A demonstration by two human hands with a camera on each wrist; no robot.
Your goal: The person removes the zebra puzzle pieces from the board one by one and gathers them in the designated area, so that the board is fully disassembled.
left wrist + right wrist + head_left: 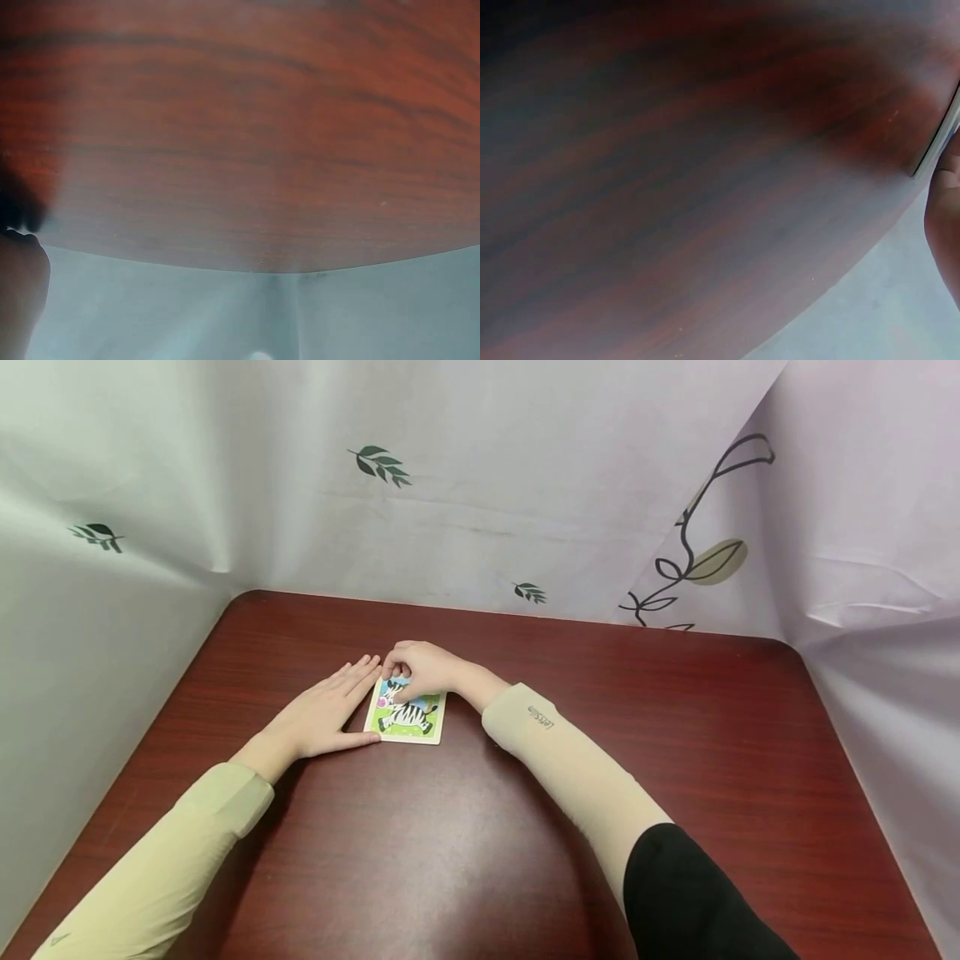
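Note:
A small rectangular picture board (408,727) with a cartoon zebra on green and blue and a pale border lies on the table. My left hand (318,710) lies flat with fingers stretched, its fingertips by the board's upper left corner and its thumb at the lower left corner. From the upper right, my right hand (426,668) reaches over the board with curled fingers and thumb gripping at its upper left part, covering some of the picture. The right wrist view catches only the board's thin edge (936,142) beside part of that hand.
The dark red wooden table (480,843) has rounded far corners. White cloth (465,485) with leaf prints hangs behind it and along both sides. Pale sleeves cover both forearms, and a black sleeve (697,893) shows on the right arm.

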